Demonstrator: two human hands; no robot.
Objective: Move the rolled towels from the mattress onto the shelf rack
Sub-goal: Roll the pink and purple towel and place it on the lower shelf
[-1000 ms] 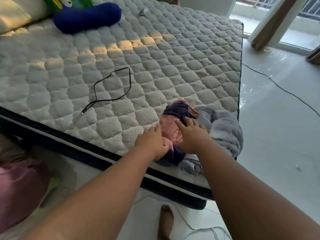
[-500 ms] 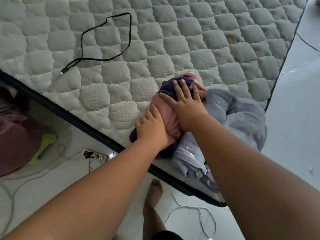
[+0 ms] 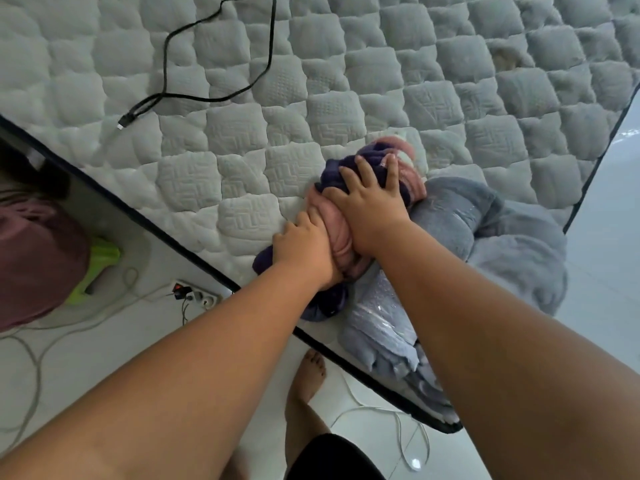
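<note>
A pink and dark purple rolled towel point(image 3: 414, 168) lies near the front corner of the quilted mattress point(image 3: 242, 133). My right hand point(image 3: 367, 209) is spread over its top, fingers on the purple part. My left hand point(image 3: 304, 247) grips its near end from the left side. Grey rolled towels point(image 3: 485, 237) lie right beside it, toward the mattress corner, one partly in clear plastic point(image 3: 381, 306). The shelf rack is out of view.
A black cable point(image 3: 221, 95) lies on the mattress at upper left. On the white floor are a power strip point(image 3: 197, 296), white cords point(image 3: 398, 431), a purple cloth on a green object point(image 3: 100, 268), and my bare foot point(image 3: 308, 375).
The view has dropped closer to the mattress corner. My right hand has slid further over the towel and my left hand has closed around its near end.
</note>
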